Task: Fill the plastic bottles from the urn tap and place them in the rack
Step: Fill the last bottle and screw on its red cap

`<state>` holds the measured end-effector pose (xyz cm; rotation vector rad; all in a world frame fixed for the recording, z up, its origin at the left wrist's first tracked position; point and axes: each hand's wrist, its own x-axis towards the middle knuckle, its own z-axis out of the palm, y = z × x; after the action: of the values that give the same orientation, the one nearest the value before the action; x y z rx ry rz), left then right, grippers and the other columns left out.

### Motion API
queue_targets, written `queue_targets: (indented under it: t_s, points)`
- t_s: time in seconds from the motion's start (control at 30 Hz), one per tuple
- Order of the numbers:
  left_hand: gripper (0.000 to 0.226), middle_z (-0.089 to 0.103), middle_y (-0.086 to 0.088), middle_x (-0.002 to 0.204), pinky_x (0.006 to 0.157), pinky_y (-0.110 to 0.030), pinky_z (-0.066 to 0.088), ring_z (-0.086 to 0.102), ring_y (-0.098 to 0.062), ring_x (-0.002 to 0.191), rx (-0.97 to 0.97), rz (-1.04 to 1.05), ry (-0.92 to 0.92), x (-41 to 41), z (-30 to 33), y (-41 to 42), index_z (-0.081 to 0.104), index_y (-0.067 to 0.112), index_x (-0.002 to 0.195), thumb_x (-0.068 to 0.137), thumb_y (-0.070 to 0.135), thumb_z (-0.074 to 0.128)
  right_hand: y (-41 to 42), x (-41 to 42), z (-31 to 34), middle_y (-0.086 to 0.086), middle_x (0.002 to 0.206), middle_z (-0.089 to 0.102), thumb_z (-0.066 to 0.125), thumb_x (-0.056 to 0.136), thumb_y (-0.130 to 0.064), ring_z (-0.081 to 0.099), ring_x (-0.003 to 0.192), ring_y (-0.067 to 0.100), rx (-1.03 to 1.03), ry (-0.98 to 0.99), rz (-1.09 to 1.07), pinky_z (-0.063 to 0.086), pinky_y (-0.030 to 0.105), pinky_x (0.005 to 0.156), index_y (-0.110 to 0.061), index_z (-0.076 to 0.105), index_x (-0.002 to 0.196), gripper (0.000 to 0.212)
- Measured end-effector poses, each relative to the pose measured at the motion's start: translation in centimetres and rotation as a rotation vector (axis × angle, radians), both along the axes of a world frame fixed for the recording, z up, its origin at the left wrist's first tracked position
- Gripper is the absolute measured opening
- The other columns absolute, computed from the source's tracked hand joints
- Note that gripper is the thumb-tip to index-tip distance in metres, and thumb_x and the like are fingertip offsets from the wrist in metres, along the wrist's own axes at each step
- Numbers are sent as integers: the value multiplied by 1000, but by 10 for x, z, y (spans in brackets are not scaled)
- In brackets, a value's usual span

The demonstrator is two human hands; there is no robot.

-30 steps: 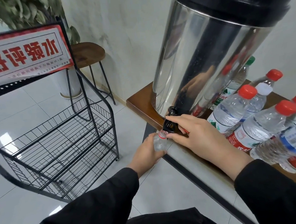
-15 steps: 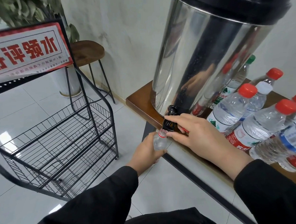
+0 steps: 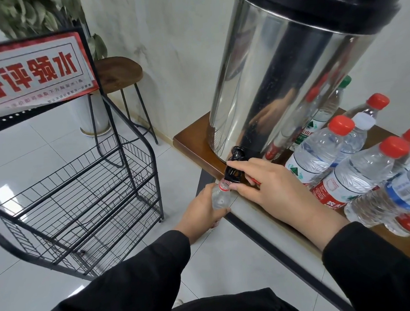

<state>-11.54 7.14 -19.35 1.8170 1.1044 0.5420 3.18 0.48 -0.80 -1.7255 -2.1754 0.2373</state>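
A tall steel urn [image 3: 274,85] with a black lid stands on the brown table [image 3: 190,137]. Its black tap [image 3: 234,170] juts over the table's edge. My right hand [image 3: 269,187] grips the tap's lever with thumb and fingers. Just below the tap's spout, my left hand [image 3: 200,212] holds an uncapped clear plastic bottle [image 3: 221,196] upright, its open neck right under the spout. Most of that bottle is hidden by my fingers. The black wire rack [image 3: 85,188] stands on the floor to the left.
Several capped bottles [image 3: 320,152] with red, white and green caps crowd the table right of the urn. A red and white sign [image 3: 28,73] tops the rack. A wooden stool [image 3: 118,74] and a potted plant [image 3: 34,14] stand by the wall behind.
Both hands stay at the tap. The bottle's neck has kept its place under the spout; only the camera has shifted slightly.
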Motion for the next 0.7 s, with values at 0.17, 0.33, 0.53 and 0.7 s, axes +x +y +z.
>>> queue_targets:
  t_s: [0.17, 0.33, 0.53, 0.7]
  points:
    - [68, 58, 9, 128, 83, -14, 39, 56, -10, 111, -12, -8, -10, 1, 0, 1, 39, 28, 143, 87, 41, 77, 0, -2, 1, -36, 81, 36, 71, 92, -34, 44, 86, -23, 5, 7, 0, 32, -3, 72, -25, 59, 139, 49]
    - [68, 56, 11, 124, 76, -8, 38, 56, -9, 110, -3, -6, -4, 0, 0, 1, 40, 29, 142, 87, 42, 77, -1, -3, 2, -33, 81, 38, 71, 92, -34, 47, 85, -18, 5, 9, -2, 34, -2, 71, -24, 59, 138, 49]
    - [70, 56, 12, 122, 73, -7, 37, 54, -8, 108, 24, -14, 10, -1, 0, 1, 39, 25, 144, 87, 41, 77, -2, -4, 1, -36, 83, 36, 71, 93, -33, 43, 88, -25, 12, 7, -7, 32, -4, 74, -22, 60, 138, 47]
    - [69, 59, 9, 124, 77, -10, 38, 57, -10, 110, 15, -13, -6, 1, 0, 2, 41, 26, 143, 87, 40, 78, -1, -5, 3, -37, 87, 36, 69, 93, -35, 45, 87, -14, 5, -9, -1, 34, -3, 73, -24, 58, 140, 49]
